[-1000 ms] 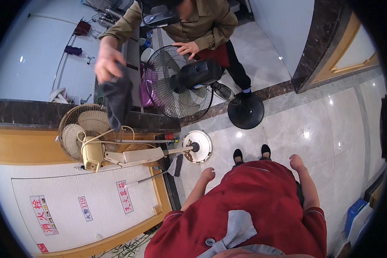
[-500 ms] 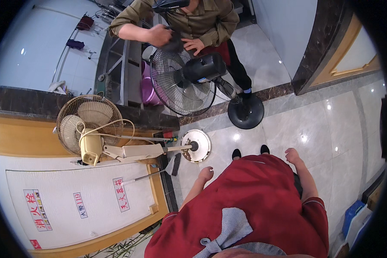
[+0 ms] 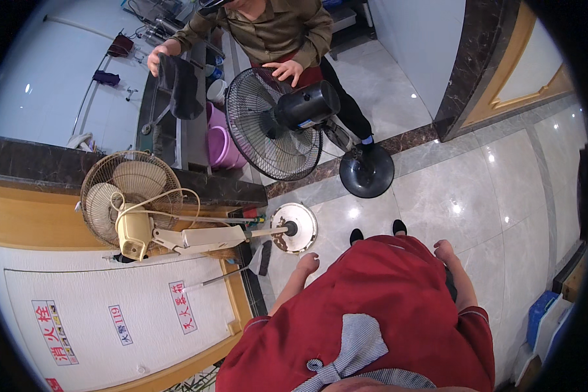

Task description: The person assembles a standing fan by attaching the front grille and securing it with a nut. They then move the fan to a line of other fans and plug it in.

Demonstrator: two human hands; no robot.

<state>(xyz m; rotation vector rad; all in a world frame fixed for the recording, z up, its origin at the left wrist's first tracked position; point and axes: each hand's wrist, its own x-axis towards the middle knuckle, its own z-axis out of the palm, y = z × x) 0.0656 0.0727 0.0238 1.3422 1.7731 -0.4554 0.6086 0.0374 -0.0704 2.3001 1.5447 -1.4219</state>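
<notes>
left hand point(image 3: 308, 262), right hand point(image 3: 443, 248): empty-looking, closure cannot be told | cream fan point(image 3: 189, 240): likely bottom-heavy (cage point(image 3: 137, 183) perhaps bendable) | best gripped by pole point(image 3: 266, 232)

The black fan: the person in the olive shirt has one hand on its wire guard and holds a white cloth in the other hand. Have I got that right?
Not quite: the cloth is dark grey, not white, as the head view shows. The person in the olive shirt does have one hand on the wire guard of the black fan and holds the cloth in the other hand.
</notes>
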